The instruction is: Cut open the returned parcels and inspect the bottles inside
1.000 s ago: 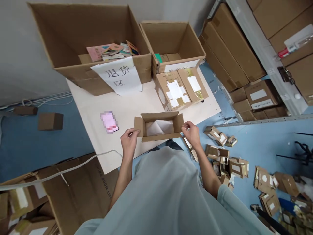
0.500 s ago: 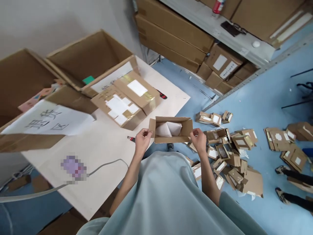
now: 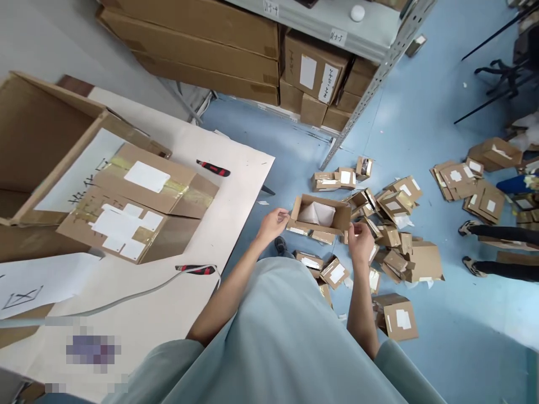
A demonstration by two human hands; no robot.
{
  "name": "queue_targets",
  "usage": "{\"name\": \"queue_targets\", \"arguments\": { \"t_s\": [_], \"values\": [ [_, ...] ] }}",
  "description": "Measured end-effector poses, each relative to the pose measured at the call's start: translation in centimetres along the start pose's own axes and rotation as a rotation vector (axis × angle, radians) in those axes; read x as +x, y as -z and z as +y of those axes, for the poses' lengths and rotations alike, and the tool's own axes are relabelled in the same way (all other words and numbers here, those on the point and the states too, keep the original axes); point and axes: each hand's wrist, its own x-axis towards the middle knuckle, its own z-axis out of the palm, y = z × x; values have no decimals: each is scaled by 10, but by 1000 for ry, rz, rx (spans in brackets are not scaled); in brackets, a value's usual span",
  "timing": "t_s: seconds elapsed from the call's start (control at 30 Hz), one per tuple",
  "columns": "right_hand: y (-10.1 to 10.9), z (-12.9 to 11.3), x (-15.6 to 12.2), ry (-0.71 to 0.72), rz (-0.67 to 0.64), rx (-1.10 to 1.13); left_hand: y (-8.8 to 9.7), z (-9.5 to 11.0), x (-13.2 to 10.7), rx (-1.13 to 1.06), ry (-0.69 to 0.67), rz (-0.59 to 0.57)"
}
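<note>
A small, open-topped cardboard box (image 3: 320, 229) with crumpled white paper (image 3: 322, 214) inside is in front of my body, over the floor. My left hand (image 3: 273, 223) is at the box's left end, its fingers loosely apart and close to the edge. I cannot make out whether they touch it. At the right end, my right hand (image 3: 360, 241) has bent fingers pinched at the box's upper corner. Several small cardboard boxes (image 3: 337, 271) lie on the floor below and around it.
On the white table (image 3: 236, 207) at left are two taped cartons (image 3: 168, 235), a large open carton (image 3: 101, 120), two red-and-black cutters (image 3: 213, 168) and a cable (image 3: 138, 294). A metal shelf (image 3: 353, 109) with boxes stands ahead. Another person's legs (image 3: 505, 230) show at right.
My view has turned right, so the table and shelf shift left. The box and both hands are farther right in view. The box looks smaller, and my left fingers have loosened from its edge.
</note>
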Motion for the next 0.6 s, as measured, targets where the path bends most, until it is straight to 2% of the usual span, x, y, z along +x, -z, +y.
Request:
{"name": "queue_targets", "arguments": {
  "t_s": [0.13,0.27,0.4,0.6],
  "values": [
    [-13,12,2,17,-141,-12,-10,-5,-9,0,32,20],
    [-45,-2,8,92,-362,-37,5,-26,-22,-31,106,124],
    [-80,-41,12,236,-526,-49,32,-58,-40,-119,194,288],
    [-133,-122,0,499,-741,44,70,-105,-76,-232,283,555]
  ]
}}
